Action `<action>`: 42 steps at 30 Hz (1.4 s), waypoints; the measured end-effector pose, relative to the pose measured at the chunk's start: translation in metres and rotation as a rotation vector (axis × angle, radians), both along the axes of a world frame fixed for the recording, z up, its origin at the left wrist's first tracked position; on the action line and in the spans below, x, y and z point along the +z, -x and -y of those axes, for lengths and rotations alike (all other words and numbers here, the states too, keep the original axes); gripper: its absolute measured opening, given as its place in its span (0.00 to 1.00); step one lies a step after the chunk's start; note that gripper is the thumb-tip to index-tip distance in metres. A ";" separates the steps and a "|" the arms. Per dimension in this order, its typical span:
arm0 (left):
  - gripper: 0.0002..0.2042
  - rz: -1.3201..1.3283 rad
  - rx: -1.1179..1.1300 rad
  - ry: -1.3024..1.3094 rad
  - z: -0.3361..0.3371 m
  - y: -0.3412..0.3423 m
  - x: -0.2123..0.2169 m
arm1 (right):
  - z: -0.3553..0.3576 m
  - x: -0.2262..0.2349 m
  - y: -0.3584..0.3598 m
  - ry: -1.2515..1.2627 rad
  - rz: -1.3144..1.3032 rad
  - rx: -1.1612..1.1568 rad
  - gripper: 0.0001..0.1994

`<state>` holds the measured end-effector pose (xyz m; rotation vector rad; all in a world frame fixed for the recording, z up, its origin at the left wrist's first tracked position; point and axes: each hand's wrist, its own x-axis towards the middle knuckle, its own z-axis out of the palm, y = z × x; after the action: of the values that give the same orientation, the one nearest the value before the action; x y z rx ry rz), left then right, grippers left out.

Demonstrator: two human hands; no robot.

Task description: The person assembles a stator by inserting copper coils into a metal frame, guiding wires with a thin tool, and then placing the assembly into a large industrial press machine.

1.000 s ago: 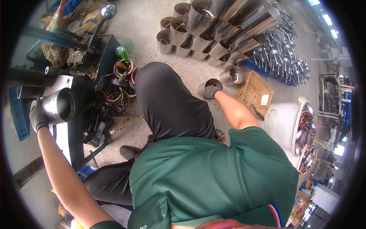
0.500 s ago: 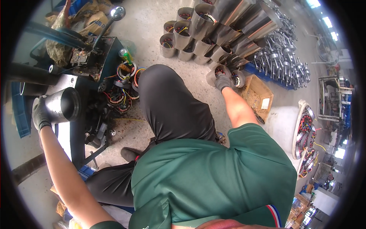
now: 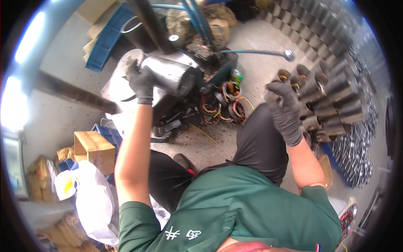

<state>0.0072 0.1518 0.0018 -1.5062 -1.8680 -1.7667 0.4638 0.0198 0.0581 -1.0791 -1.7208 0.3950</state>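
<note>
In a dark grey glove, my left hand (image 3: 140, 83) is at the near-left end of a shiny metal cylinder (image 3: 166, 72), its fingers bent against that end. The cylinder lies on its side over the bench, its dark open mouth facing right. Just beyond the fingers is a pale round metal piece (image 3: 133, 56). My right hand (image 3: 286, 110), also gloved, hovers above my right knee. Its fingers are half bent and apart, with nothing visible between them. Behind it stand metal sleeves (image 3: 314, 84) with coloured wires inside several of them.
Wire-wound rings (image 3: 228, 110) lie on the floor beside the bench, near a green can (image 3: 236, 77). A lever with a ball end (image 3: 288, 55) sticks out over the floor. At left are a cardboard box (image 3: 95, 150) and a white bag (image 3: 94, 201); shafts (image 3: 354, 155) are piled at right.
My view has turned left toward the bench. My right hand has come away from a wire-filled sleeve on the floor and moved up over my knee. My left hand stays at the cylinder.
</note>
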 end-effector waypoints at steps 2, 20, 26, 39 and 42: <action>0.21 0.196 0.022 0.205 0.038 -0.018 0.005 | -0.011 0.007 0.048 0.113 0.122 0.268 0.17; 0.22 1.548 -0.423 0.388 0.061 -0.023 -0.008 | -0.118 -0.064 0.265 0.517 -0.162 0.718 0.29; 0.21 1.621 -0.669 0.055 0.064 -0.013 0.016 | -0.105 0.021 0.297 0.193 0.191 0.690 0.24; 0.20 1.679 -1.135 -0.069 0.041 0.026 0.041 | -0.205 0.129 0.441 -1.357 1.763 0.652 0.07; 0.15 1.291 -0.920 0.066 0.049 0.025 0.042 | -0.230 0.147 0.465 -1.307 1.897 0.792 0.12</action>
<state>-0.0179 0.1030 0.0438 -1.4277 -1.5498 -3.7969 -0.0016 0.2503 0.2048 0.7091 -2.9692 -1.6790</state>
